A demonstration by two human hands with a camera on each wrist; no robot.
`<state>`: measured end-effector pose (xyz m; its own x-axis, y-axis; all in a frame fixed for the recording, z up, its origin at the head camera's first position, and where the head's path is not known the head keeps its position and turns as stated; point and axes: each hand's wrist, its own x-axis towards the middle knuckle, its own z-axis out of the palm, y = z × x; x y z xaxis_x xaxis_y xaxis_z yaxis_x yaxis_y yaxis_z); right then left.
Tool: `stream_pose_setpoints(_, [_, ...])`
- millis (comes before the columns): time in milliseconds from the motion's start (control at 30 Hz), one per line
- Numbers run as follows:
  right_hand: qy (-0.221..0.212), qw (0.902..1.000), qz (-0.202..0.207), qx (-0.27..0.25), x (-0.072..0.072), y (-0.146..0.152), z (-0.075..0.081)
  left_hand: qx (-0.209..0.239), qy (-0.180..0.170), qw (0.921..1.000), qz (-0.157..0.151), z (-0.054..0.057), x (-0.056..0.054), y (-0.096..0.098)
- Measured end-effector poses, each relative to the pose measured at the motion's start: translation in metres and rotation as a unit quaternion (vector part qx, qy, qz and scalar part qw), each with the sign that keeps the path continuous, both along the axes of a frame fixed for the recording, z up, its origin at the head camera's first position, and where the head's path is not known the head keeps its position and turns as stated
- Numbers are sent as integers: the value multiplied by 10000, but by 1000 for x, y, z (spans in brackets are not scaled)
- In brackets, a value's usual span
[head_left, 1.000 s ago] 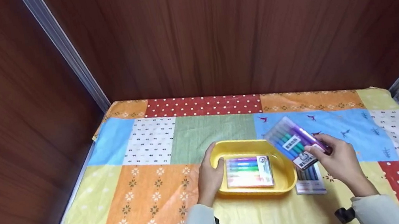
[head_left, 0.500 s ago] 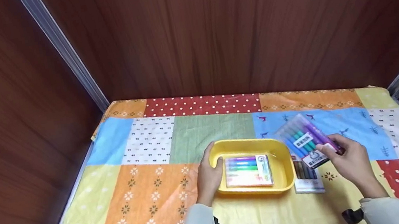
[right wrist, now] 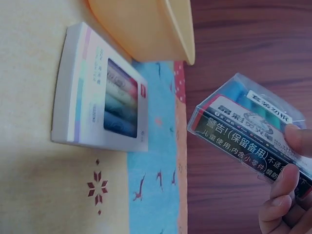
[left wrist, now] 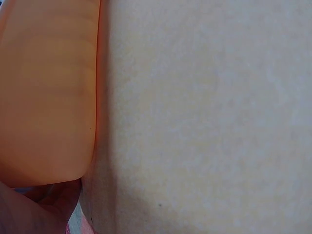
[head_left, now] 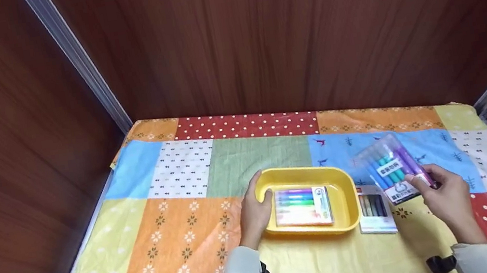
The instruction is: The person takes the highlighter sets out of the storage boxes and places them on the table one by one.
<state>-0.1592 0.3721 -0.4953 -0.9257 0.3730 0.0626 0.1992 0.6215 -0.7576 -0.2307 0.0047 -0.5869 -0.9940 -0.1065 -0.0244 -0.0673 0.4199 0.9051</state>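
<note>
My left hand (head_left: 256, 215) grips the left end of a yellow plastic basin (head_left: 348, 225), its thumb over the rim and its fingers outside. A flat clear pack of coloured pens (head_left: 301, 208) lies in the basin. My right hand (head_left: 448, 197) pinches a clear case of markers (head_left: 391, 171), blue, green and purple, by its lower right corner, held above the table and tilted. A white box of pens with a dark window (head_left: 376, 210) lies against the basin's right side, below the held case. In the right wrist view the thumb and fingers show on the marker case (right wrist: 243, 114).
A patchwork-patterned cloth (head_left: 185, 233) covers the table. Brown wood-grain panels (head_left: 258, 41) rise behind it and at both sides, with metal strips (head_left: 80, 60) at the corners. Cloth surface shows left of the basin and behind it.
My right hand has moved to the right with the marker case, away from the basin, uncovering more of the white box. My left hand and the basin stay in place.
</note>
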Motion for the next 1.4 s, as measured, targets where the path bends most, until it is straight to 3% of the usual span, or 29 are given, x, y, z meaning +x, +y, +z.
stream_pose_setpoints(300, [-183,9989,-362,-215,4,8,-8,43,-10,10000,-23,2,0,0])
stream_pose_setpoints(633, [-472,9914,-1054,-621,13,25,-21,60,-104,9999,-65,1,1,-1])
stream_pose_setpoints(967, [-833,9845,-1275,-864,21,34,-38,74,-14,10000,-40,1,0,-1])
stream_pose_setpoints(1400, [-1389,9787,-1336,-705,31,38,-62,160,-24,9999,-42,0,1,0])
